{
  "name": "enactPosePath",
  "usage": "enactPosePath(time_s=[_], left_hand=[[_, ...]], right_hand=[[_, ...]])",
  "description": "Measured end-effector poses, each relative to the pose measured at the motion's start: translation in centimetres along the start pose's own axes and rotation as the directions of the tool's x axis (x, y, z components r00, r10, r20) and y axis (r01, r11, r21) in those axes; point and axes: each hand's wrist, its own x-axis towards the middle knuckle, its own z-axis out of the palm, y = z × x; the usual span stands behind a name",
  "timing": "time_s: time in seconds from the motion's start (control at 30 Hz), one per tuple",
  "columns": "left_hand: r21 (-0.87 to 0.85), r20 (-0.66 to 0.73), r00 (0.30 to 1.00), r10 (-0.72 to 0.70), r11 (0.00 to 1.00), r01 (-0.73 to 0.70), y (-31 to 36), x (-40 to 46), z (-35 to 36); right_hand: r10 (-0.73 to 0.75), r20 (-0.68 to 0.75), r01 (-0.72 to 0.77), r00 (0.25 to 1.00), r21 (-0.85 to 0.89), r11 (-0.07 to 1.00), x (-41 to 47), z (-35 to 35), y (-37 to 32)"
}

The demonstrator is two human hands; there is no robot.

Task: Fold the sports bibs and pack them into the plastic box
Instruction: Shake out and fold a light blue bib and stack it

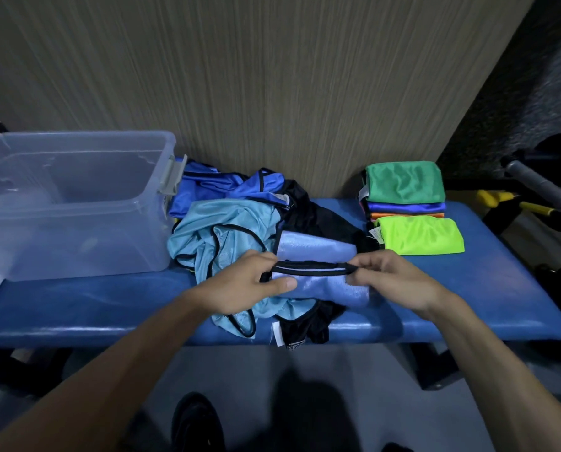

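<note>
A lavender-blue bib (318,285) with black trim lies partly folded over a loose heap of bibs (230,230) in light blue, royal blue and black on the blue padded bench (109,305). My left hand (249,285) pinches the left end of its folded black-edged rim. My right hand (390,282) pinches the right end, and the rim is stretched between them. A clear plastic box (76,203) stands open on the bench's left. Folded bibs sit at the right: a green-topped stack (406,187) and a neon yellow bib (419,239) in front of it.
A wood-grain wall panel (272,76) rises directly behind the bench. A grey handle and yellow bars of gym equipment (533,190) stand at the far right. A black shoe (194,422) is on the floor below the bench's front edge.
</note>
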Motion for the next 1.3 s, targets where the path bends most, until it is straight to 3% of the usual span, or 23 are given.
enactPosePath(time_s=[0.13, 0.23, 0.53, 0.63, 0.73, 0.9, 1.03, 1.13, 1.2, 1.3], left_hand=[[-0.084, -0.067, 0.983, -0.170, 0.983, 0.164, 0.2, 0.3, 1.3], [-0.148, -0.129, 0.958, -0.256, 0.960, 0.237, 1.0, 1.0, 1.6], [-0.137, -0.241, 0.883, -0.402, 0.915, 0.379, 2.1, 3.4, 2.0], [-0.056, -0.273, 0.865, -0.422, 0.904, 0.423, 2.0, 4.1, 2.1], [0.025, -0.327, 0.843, -0.427, 0.888, 0.460, 1.7, 4.5, 2.3], [0.097, -0.354, 0.818, -0.454, 0.852, 0.515, 1.3, 5.3, 2.4], [0.230, -0.435, 0.820, -0.372, 0.834, 0.501, 1.5, 5.2, 2.0], [0.390, -0.474, 0.855, -0.212, 0.820, 0.419, 1.8, 5.3, 0.9], [0.479, -0.431, 0.897, -0.100, 0.817, 0.321, 2.1, 5.8, 0.1], [0.531, -0.374, 0.922, -0.097, 0.793, 0.299, 2.5, 6.7, -0.8]], right_hand=[[0.182, 0.002, -0.180, 0.983, 0.143, 0.973, -0.1, 0.4, 0.5], [0.248, -0.062, -0.219, 0.967, 0.300, 0.929, 0.5, 0.9, 0.1], [0.256, -0.291, -0.215, 0.922, 0.166, 0.962, 2.9, 2.0, 0.2], [0.220, -0.362, -0.209, 0.906, 0.070, 0.975, 3.7, 2.1, 0.6], [0.121, -0.447, -0.208, 0.886, -0.150, 0.967, 4.3, 2.4, 0.8], [-0.023, -0.500, -0.280, 0.866, -0.521, 0.807, 4.8, 3.4, 1.3], [-0.080, -0.513, -0.313, 0.855, -0.633, 0.708, 4.7, 3.5, 1.2], [-0.109, -0.510, -0.305, 0.853, -0.656, 0.690, 4.7, 3.5, 1.1], [-0.131, -0.512, -0.288, 0.849, -0.656, 0.698, 4.6, 3.6, 1.1], [-0.135, -0.528, -0.283, 0.838, -0.633, 0.721, 4.7, 3.8, 1.2]])
